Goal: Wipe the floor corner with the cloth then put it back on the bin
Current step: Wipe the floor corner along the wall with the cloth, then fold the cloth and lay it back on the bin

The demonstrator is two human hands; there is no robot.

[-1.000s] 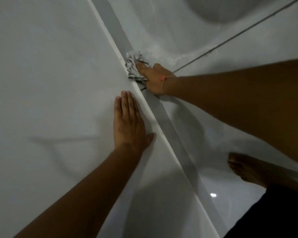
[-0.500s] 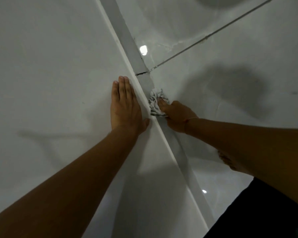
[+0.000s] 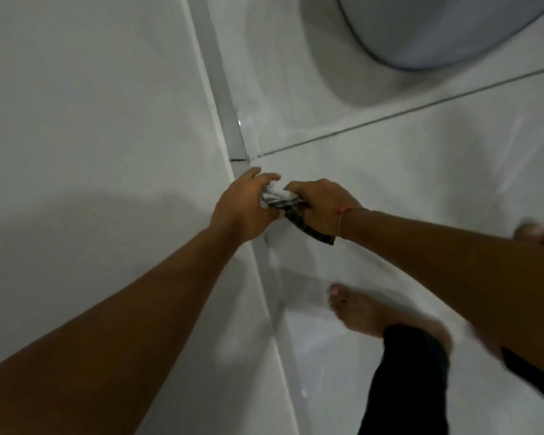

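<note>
A crumpled white cloth with dark stripes (image 3: 278, 197) is bunched between both my hands, lifted off the floor beside the skirting strip (image 3: 220, 86). My right hand (image 3: 321, 204) grips it, and a dark end of the cloth hangs below that wrist. My left hand (image 3: 244, 210) holds the cloth's other side, fingers curled over it. The grey round bin (image 3: 437, 29) stands at the top right; only its lower curved edge shows.
The white wall (image 3: 91, 120) fills the left half. White floor tiles (image 3: 405, 171) with a dark grout line lie to the right. My bare foot (image 3: 365, 312) and dark trouser leg stand close to the skirting at the lower right.
My left hand has left the wall and taken hold of the cloth. The cloth has come up off the skirting and floor. The bin has entered the view at the top right.
</note>
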